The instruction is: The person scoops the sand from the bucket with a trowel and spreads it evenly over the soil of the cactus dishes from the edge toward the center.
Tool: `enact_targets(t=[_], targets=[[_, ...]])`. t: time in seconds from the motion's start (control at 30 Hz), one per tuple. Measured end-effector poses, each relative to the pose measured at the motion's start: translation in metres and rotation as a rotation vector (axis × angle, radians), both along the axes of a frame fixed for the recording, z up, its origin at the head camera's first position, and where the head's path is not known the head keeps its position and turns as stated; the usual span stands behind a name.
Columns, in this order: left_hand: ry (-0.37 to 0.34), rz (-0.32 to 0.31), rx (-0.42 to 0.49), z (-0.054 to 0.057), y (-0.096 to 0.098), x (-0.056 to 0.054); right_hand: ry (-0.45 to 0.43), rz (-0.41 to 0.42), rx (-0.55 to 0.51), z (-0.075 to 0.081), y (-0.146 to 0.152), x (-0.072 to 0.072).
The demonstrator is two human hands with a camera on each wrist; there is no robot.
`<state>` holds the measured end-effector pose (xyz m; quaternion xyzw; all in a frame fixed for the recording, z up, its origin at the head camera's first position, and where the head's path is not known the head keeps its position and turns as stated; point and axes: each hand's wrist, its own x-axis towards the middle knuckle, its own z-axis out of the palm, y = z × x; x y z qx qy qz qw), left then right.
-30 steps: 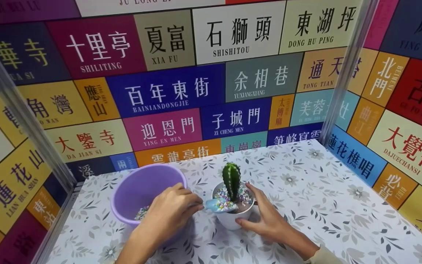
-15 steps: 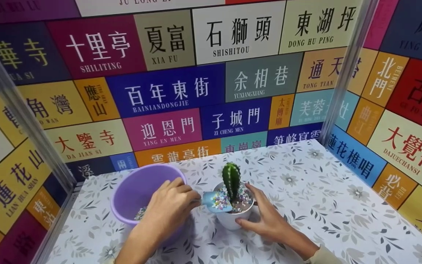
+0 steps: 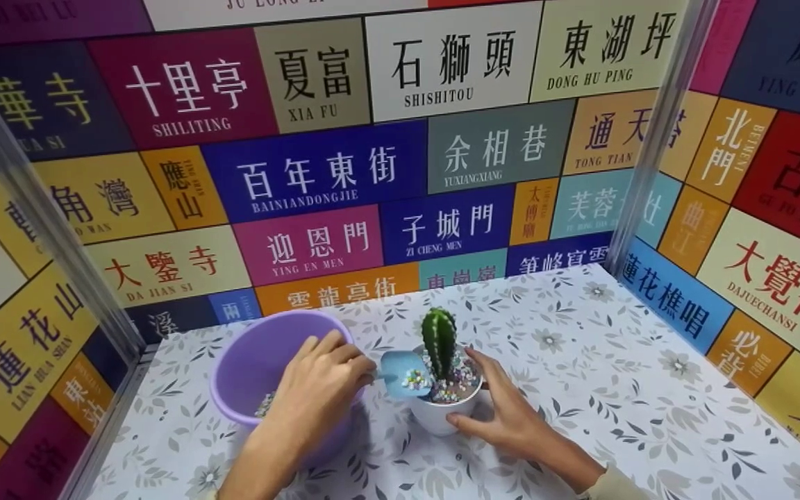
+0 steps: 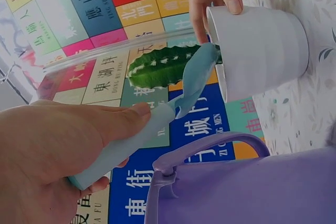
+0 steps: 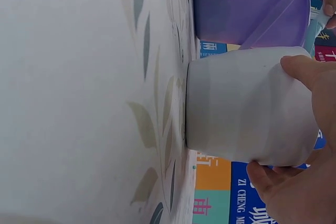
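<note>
My left hand [image 3: 327,378] grips the handle of a light-blue hand trowel [image 4: 197,74]. The trowel's blade tilts over the left rim of a white flowerpot [image 3: 435,420], with some small multicoloured pebbles on it. A green ribbed cactus [image 3: 438,340] stands upright in the pot, and similar pebbles [image 3: 466,375] lie on the brown soil around it. My right hand [image 3: 511,413] holds the pot from the right, thumb on the near side and fingers round the far side. In the right wrist view, the pot's base stands on the table.
A purple bucket [image 3: 233,368] with a handle [image 4: 210,145] stands left of the pot, below my left hand, some pebbles [image 3: 266,404] inside. The table has a floral cloth [image 3: 567,347]. Panels with coloured lettering [image 3: 317,170] rise behind and at both sides.
The trowel has tipped and drawn slightly left, and fewer pebbles are on its blade. More pebbles lie on the soil near the front of the pot. My right hand stays put.
</note>
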<state>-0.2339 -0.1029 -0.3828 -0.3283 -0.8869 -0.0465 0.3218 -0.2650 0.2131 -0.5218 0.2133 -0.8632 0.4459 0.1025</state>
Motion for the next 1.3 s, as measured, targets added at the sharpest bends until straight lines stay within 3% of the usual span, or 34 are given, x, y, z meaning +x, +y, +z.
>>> enact_targets(t=[0.47,0.7,1.3], targets=[[0.028,-0.014,-0.02,-0.0001,0.0032,0.002,0.018,-0.005,0.002,-0.0012,-0.0004,-0.0008],[0.096,-0.018,-0.024,-0.0003,0.0007,-0.0003,0.0,0.008,-0.01,-0.001,-0.0003,0.0001],[0.187,0.025,-0.032,-0.0038,-0.004,-0.006,0.013,0.008,-0.012,-0.002,-0.0002,-0.001]])
